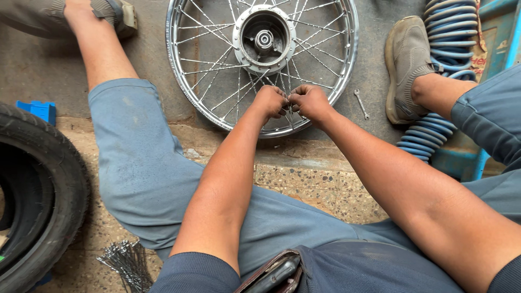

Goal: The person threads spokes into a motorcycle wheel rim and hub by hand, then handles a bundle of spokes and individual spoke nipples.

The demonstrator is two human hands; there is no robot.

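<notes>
Spoked wheel [262, 59] flat on floor at our 12 o'clock: we judge steel rim heavy, rigid, slick; grip rim, not spokes. Left hand [270, 101], right hand [309, 102] both pinched closed on thin springy spokes [288, 106] at wheel's 6 o'clock. Small wrench [361, 103] lies at 3 o'clock.

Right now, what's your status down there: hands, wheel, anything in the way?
Left hand and right hand both pinched on spokes at near rim. Spoked wheel flat on floor. Small wrench beside rim, clear of hands.
</notes>
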